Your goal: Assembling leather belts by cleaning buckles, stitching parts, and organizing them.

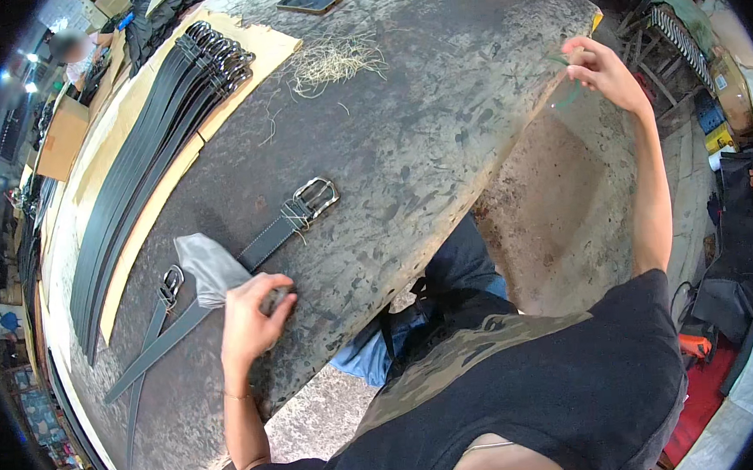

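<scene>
the dark, scuffed table (436, 82) takes up most of what i see from here. at its far left i have a tan sheet (274, 48) with a bundle of black belts (136, 164) laid along it, metal buckles gathered at the top end. nearer the person, two loose black belts cross on the bare tabletop: a white-stitched belt (270, 242), pale thread at its buckle, and a second belt (156, 325) with its buckle just left of the cloth. that grey cloth (213, 268) lies across the stitched belt. the left hand (256, 318) is right at the cloth's lower edge, fingers curled; i cannot tell whether it grasps any fabric. the right hand (596, 67) is raised out by the table's right edge, its fingertips pinching a thin green thing (571, 95) that is too blurred for me to identify. a tangle of pale thread (337, 66) sits right of the bundle's buckles, and beyond it i make out a dark phone (309, 1).
</scene>
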Tool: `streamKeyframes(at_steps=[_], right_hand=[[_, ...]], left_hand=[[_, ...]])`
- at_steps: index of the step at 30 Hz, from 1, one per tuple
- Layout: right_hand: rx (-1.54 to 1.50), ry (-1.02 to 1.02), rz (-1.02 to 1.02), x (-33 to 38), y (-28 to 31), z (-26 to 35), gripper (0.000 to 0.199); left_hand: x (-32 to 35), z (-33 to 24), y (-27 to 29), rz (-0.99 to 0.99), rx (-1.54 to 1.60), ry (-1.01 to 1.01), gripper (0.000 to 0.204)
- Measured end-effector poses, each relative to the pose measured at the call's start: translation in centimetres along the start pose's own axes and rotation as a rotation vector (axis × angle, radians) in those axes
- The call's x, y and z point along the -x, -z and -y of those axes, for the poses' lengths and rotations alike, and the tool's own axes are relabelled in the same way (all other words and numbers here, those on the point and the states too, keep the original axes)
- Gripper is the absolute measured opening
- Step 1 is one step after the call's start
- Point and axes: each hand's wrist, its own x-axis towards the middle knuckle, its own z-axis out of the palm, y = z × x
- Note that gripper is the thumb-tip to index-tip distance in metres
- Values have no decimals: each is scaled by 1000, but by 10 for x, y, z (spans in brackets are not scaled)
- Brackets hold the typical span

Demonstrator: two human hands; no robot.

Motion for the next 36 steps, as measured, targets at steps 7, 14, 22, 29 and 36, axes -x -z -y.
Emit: streamKeyframes(at_steps=[7,14,22,29,36], right_hand=[[-688,-122,-380,36,-18,-48,28],[-745,-139,-452,49,-69,-60,25],[-821,-275,-375,54,-97,-63,22],[-936,-278,-433,40,-153,-70,15],[-1159,-196,-483,62,-133,-68,16]], left_hand=[[12,-33,-3,-85,402,-186,33],[3,-83,-57,-376,-116,185,53],[-13,-108,-87,-138,-239,299,59],[-54,-127,-110,-113,-56,131,69],[-81,-148,-125,-179,-303,297,69]])
